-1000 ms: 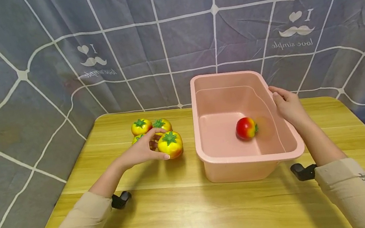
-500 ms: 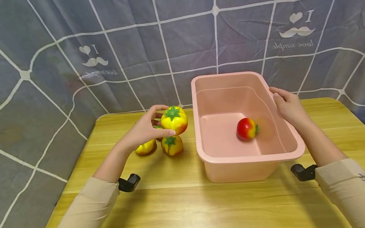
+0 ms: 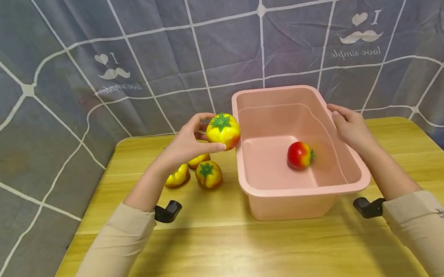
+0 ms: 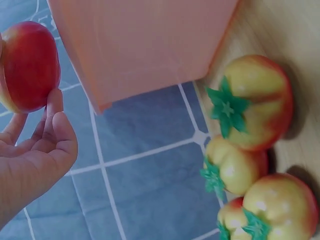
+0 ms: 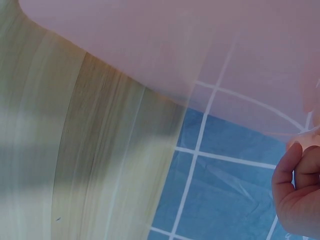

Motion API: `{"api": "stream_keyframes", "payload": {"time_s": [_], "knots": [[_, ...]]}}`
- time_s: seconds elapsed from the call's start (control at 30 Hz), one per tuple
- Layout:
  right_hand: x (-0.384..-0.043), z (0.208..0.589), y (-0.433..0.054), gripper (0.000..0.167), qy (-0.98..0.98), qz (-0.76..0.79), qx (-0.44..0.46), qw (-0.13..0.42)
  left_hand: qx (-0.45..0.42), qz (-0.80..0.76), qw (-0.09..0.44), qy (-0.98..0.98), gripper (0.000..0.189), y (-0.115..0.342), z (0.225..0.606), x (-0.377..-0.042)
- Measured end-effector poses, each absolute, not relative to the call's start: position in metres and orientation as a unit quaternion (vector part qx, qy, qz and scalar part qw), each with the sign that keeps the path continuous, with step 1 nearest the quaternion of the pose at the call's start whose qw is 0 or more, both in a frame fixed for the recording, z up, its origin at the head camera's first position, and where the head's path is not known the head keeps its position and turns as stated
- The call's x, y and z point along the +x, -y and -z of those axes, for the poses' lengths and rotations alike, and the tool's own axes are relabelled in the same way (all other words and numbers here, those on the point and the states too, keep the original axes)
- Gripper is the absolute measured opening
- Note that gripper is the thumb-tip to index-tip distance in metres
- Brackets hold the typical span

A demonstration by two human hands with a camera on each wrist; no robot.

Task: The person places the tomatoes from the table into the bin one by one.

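My left hand [image 3: 190,140] holds a yellow-and-red toy tomato [image 3: 224,131] between thumb and fingers, raised beside the left rim of a pink plastic tub [image 3: 272,194]. In the left wrist view, the red side of this tomato [image 4: 31,67] shows above the fingertips. With its fingers around the right rim, my right hand [image 3: 353,132] grips the tub. Another toy tomato [image 3: 299,155], mostly red, lies on its side inside. Several more, including a front tomato [image 3: 208,175] and one to its left [image 3: 177,177], sit on the table, partly hidden behind my left hand.
The tub stands on a light wooden table [image 3: 230,260]. Behind and at the sides hangs a grey-blue curtain [image 3: 160,62] with white lines. Black camera mounts, a left mount [image 3: 168,212] and a right mount [image 3: 369,207], stick out at the wrists.
My left hand has lifted the toy tomato from beside the others and carried it right and up to the tub's left rim. My right hand has stayed on the tub.
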State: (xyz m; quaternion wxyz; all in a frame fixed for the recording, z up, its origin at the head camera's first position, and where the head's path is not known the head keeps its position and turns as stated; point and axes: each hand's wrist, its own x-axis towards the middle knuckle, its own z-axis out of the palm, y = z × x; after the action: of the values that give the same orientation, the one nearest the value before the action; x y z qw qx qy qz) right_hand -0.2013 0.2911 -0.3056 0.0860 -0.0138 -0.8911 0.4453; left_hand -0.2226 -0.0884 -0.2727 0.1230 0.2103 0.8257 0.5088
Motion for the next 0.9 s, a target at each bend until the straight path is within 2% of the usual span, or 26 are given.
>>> {"api": "stream_keyframes", "payload": {"time_s": [0.33, 0.9], "knots": [[-0.201, 0.305, -0.291, 0.049, 0.894, -0.439, -0.014, 0.087, 0.235, -0.501, 0.122, -0.824, 0.074, 0.053, 0.265, -0.223], [-0.201, 0.306, -0.291, 0.049, 0.892, -0.442, -0.016, 0.088, 0.316, -0.488, 0.136, -0.802, 0.071, 0.015, 0.285, -0.216]]}}
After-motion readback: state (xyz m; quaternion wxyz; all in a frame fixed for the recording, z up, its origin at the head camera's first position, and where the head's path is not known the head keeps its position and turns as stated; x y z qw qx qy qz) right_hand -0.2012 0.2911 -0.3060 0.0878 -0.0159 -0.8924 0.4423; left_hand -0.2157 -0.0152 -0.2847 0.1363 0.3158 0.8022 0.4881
